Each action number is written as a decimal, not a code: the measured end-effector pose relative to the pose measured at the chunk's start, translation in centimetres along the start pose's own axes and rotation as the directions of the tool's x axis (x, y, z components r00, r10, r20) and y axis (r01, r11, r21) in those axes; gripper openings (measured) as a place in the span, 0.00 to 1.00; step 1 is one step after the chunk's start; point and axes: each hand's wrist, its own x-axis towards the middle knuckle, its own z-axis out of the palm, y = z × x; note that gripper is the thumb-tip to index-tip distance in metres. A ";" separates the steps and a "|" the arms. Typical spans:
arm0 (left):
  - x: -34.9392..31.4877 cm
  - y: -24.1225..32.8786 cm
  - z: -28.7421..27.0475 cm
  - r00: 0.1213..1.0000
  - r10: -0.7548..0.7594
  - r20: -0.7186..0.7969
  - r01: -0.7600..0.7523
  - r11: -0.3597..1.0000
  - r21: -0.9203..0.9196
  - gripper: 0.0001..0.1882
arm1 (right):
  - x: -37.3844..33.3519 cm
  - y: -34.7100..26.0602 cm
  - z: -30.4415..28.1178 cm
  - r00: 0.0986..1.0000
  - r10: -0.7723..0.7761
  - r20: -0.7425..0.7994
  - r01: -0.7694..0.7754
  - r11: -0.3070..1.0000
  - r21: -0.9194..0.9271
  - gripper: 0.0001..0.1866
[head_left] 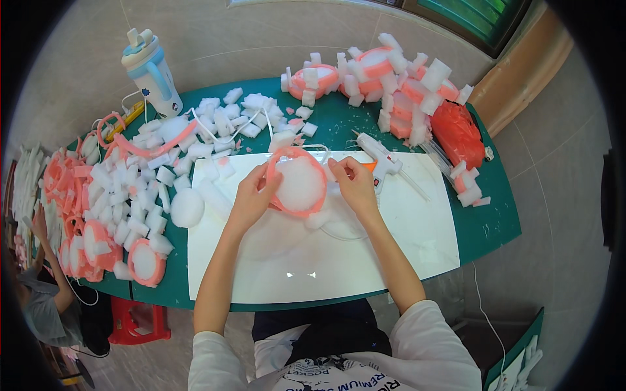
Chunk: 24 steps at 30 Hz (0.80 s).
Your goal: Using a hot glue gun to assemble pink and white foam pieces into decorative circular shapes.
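My left hand (254,199) is closed on the left rim of a pink foam ring (322,186) with a white round foam disc (298,184) inside it. To the ring's right, my right hand (355,186) has thumb and fingers pinched together close to the rim; what lies between them is too small to make out. A small white foam piece (317,220) sits at the ring's lower edge. Just beyond my right hand a white glue gun (385,161) with an orange part rests on the white board (313,274).
Heaped white foam blocks (134,195) and pink rings (62,182) cover the table's left. Another white disc (187,208) lies beside the board. Finished-looking pink-and-white pieces (375,65) and a red plastic bag (458,130) occupy the far right. A bottle (156,81) stands at back left; another person (52,293) sits left.
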 end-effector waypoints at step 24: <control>-0.2 0.6 0.5 0.994 0.106 0.030 -0.108 0.993 0.047 0.41 | -0.1 -0.7 -0.6 0.995 -0.058 0.080 0.055 0.997 0.048 0.14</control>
